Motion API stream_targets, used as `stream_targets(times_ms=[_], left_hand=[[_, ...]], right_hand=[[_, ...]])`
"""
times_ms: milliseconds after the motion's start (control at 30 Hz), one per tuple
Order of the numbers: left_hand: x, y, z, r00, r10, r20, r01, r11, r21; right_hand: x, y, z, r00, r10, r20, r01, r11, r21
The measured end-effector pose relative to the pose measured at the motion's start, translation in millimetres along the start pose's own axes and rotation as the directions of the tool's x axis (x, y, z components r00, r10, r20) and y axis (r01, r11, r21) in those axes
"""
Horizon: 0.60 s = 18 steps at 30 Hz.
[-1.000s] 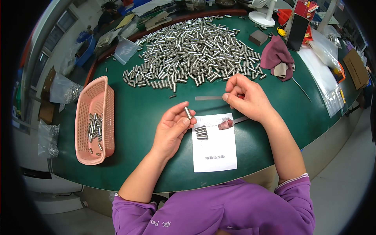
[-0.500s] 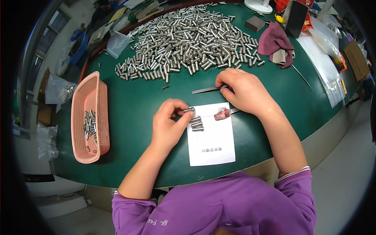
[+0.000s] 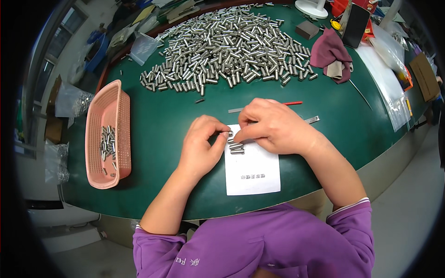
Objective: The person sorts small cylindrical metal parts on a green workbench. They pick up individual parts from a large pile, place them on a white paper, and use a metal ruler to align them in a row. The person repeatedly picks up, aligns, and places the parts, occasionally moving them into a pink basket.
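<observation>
My left hand (image 3: 200, 144) pinches a short metal pin (image 3: 230, 134) at the upper left of a white paper sheet (image 3: 252, 178). Just below its fingertips, several metal pins (image 3: 237, 149) lie stacked in a row on the sheet. My right hand (image 3: 274, 129) reaches over the paper, thumb and fingers closed close to the pins; whatever they hold is hidden. Behind that hand lies a flat file, its grey blade (image 3: 235, 110) and red handle (image 3: 293, 103) showing on either side. The end of a flat metal strip (image 3: 313, 119) sticks out by my right wrist.
A large heap of metal pins (image 3: 227, 51) covers the far part of the green table (image 3: 176, 109). At left stands a pink basket (image 3: 124, 139) with some pins. A maroon cloth (image 3: 328, 52), a dark block (image 3: 307, 29) and a phone (image 3: 356, 25) are far right.
My right hand has let go of the file and come down and left to the pins, covering the pinkish wrapped piece on the paper. My left hand stays at the sheet with its pin.
</observation>
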<state>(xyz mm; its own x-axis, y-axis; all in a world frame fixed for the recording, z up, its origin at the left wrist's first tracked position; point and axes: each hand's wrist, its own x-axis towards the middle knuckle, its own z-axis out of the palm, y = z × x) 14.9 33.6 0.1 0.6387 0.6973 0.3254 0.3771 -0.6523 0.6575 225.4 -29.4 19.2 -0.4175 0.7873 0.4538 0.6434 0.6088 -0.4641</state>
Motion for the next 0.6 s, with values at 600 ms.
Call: stream_targets(times_ms=[600], left_hand=[[-4.8, 9.2, -1.5, 0.998, 0.012, 0.057, -0.011, 1.0, -0.012]], right_hand=[[-2.1, 2.7, -5.7, 0.972, 0.211, -0.104, -0.224, 0.965, -0.134]])
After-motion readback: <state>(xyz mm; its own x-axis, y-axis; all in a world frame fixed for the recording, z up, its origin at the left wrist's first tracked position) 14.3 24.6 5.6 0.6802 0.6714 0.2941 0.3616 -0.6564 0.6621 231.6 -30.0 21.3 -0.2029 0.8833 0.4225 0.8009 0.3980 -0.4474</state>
